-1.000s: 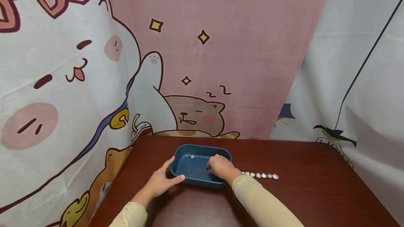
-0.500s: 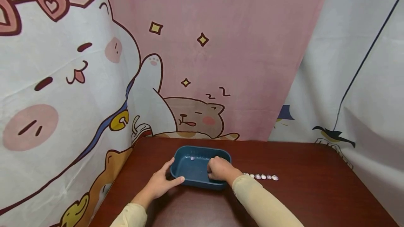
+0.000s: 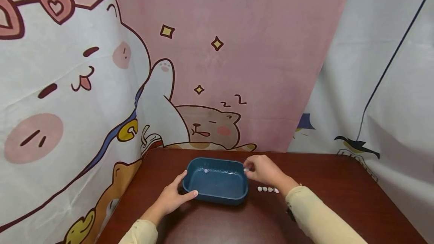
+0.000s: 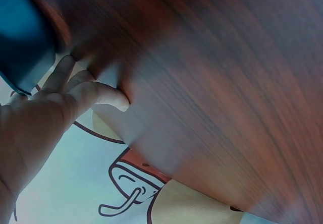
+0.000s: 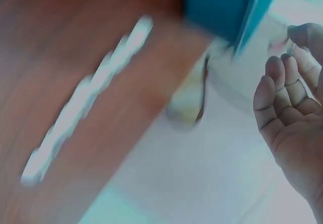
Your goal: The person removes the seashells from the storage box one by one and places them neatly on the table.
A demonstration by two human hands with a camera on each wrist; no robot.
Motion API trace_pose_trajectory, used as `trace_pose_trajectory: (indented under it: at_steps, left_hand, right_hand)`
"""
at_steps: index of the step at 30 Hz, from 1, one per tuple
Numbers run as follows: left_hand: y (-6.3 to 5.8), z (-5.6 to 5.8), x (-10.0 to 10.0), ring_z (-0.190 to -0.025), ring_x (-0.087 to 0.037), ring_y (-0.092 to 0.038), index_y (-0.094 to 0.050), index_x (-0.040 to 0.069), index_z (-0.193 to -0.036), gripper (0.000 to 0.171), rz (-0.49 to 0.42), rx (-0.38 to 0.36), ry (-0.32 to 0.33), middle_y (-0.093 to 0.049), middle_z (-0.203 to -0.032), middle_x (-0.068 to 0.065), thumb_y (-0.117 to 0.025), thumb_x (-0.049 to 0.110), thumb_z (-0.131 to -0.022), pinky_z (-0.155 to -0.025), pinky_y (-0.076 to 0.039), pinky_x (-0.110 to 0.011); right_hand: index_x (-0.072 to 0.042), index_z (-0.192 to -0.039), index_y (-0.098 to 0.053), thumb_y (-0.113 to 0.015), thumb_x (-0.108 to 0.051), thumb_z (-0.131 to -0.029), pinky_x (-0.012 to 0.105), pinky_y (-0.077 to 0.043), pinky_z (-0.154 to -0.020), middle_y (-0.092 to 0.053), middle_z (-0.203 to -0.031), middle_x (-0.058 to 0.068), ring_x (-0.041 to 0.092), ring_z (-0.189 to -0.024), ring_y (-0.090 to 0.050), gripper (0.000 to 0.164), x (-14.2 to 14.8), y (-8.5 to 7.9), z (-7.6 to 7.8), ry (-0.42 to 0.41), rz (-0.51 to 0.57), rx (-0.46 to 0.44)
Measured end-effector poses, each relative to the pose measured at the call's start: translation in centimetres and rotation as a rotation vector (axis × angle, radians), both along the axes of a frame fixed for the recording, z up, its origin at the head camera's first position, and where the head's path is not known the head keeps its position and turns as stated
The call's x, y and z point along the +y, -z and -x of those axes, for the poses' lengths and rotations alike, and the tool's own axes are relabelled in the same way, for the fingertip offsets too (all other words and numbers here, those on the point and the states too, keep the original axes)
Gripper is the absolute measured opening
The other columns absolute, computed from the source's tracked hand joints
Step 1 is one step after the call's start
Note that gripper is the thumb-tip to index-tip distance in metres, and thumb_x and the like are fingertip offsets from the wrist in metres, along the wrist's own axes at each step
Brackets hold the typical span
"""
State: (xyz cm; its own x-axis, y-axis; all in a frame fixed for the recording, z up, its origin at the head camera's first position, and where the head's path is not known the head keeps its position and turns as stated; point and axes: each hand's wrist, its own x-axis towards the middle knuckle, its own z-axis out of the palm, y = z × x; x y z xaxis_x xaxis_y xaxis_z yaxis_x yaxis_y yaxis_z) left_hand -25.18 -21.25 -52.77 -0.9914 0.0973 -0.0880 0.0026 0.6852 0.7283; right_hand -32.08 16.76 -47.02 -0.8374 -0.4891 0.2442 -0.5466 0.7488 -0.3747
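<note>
In the head view my left hand [image 3: 171,197] rests against the left corner of a blue plastic bin [image 3: 217,200]. Its thumb lies at the near rim and its fingers are spread along the left side. My right hand [image 3: 264,169] is just outside the bin's right rim. Between thumb and forefinger it pinches a small pale seashell [image 3: 246,169], partly hidden by the fingers. One small whitish-purple shell [image 3: 206,171] lies inside the bin near the back wall. A row of small shells [image 3: 265,189] lies on the table to the right, partly covered by my right forearm.
The bin stands on a dark red-brown wooden table [image 3: 217,225]. A cartoon-printed cloth [image 3: 264,67] hangs behind and to the left of it. In the right wrist view the shell row [image 5: 86,98] is blurred.
My right hand has come up out of the bin and moved right over its rim, with a shell between the fingertips. My left hand has stayed at the bin's corner.
</note>
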Motion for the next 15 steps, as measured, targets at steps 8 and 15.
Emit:
trace_pose_trajectory:
  at_steps: [8,15]
  left_hand:
    - [0.3,0.1,0.0,-0.136,-0.041,-0.063,-0.034,0.021,-0.169,0.102,0.018,0.008,0.007,-0.063,-0.151,-0.022,-0.082,0.060,-0.087,-0.109,-0.049,-0.071]
    - [0.3,0.2,0.1,-0.137,-0.042,-0.063,-0.033,0.022,-0.169,0.103,0.010,0.015,0.002,-0.063,-0.151,-0.022,-0.081,0.063,-0.087,-0.109,-0.048,-0.072]
  right_hand:
    - [-0.011,-0.098,-0.076,-0.082,-0.018,-0.091,0.029,-0.052,-0.066,-0.073,-0.088,-0.004,0.008,-0.078,-0.062,0.012,16.1,3.3,-1.9,0.271,-0.012,-0.136]
    - [-0.010,-0.099,-0.076,-0.083,-0.016,-0.089,0.030,-0.053,-0.067,-0.074,-0.091,-0.002,0.010,-0.080,-0.063,0.014,20.9,6.2,-3.6,0.302,-0.040,-0.247]
